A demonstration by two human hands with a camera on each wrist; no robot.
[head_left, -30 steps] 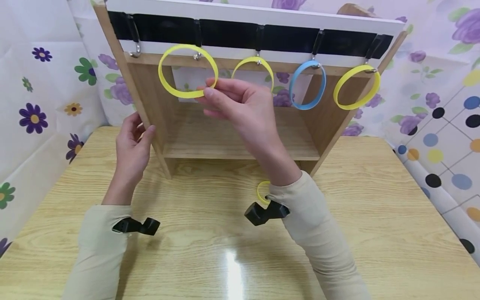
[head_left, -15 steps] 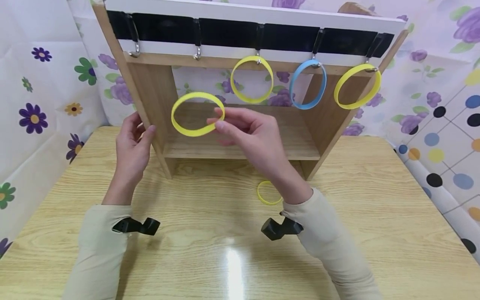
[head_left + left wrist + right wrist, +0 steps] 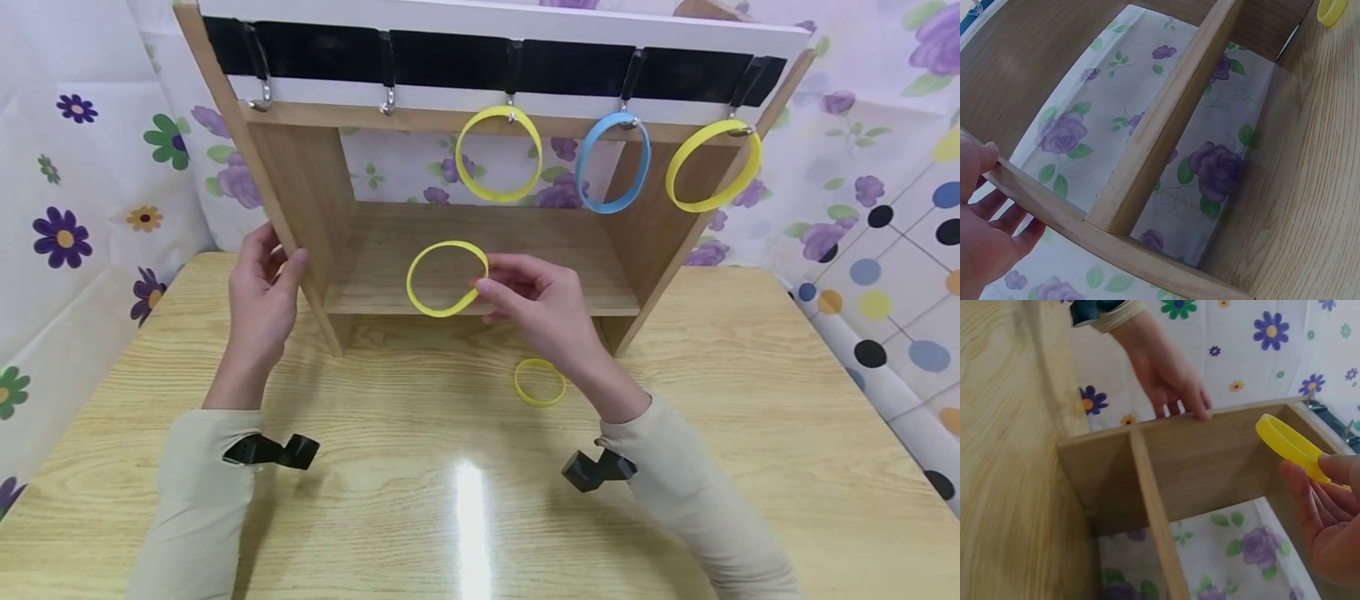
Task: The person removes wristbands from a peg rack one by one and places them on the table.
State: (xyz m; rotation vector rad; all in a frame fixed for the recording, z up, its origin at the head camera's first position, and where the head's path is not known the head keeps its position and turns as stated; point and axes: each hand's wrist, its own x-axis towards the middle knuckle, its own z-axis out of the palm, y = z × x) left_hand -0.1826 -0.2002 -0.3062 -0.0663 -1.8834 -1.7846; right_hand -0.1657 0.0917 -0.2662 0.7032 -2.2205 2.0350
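Note:
My right hand [image 3: 543,312] pinches a yellow wristband [image 3: 450,244] between thumb and fingers, in front of the wooden rack's shelf [image 3: 495,250]. In the right wrist view the wristband [image 3: 1288,440] is seen nearly edge-on at the fingertips. My left hand [image 3: 262,292] grips the rack's left side panel [image 3: 303,183]; the left wrist view has the thumb on one side of its edge [image 3: 1054,203] and the fingers on the other. From the hook strip [image 3: 450,60] hang a yellow wristband [image 3: 501,197], a blue wristband [image 3: 615,207] and another yellow wristband [image 3: 693,205].
Two hooks at the left, a leftmost hook [image 3: 260,102] and a second hook [image 3: 387,104], carry nothing. One more yellow wristband [image 3: 538,403] lies on the wood-grain table [image 3: 375,467] before the rack. Flowered cloth [image 3: 97,167] covers the walls behind.
My right hand has drawn the yellow wristband off the second hook from the left and brought it down and to the right. My left hand has stayed on the side panel.

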